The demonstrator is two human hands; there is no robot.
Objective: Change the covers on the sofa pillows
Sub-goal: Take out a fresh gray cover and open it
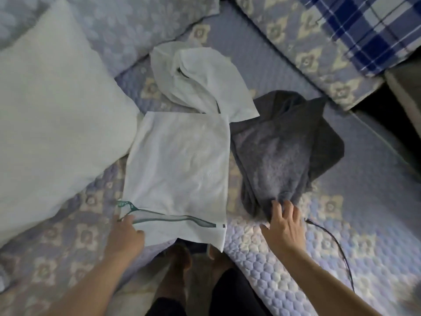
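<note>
A flat white pillow cover [180, 169] with a green zipper along its near edge lies on the quilted sofa seat [355, 224]. My left hand [126, 233] rests at the zipper's left end, fingers curled at the cover's edge. A second white cover [200, 80] lies crumpled behind it. A dark grey fuzzy cover [280, 156] is heaped to the right; my right hand [284, 222] touches its near edge with spread fingers. A bare white pillow [52, 110] lies at the left.
A backrest cushion in the same blue floral quilt [303, 49] runs along the upper right, with a blue plaid cloth [369, 30] on it. A thin black cable [337, 247] trails over the seat at the right. My feet [177, 270] stand at the sofa's front edge.
</note>
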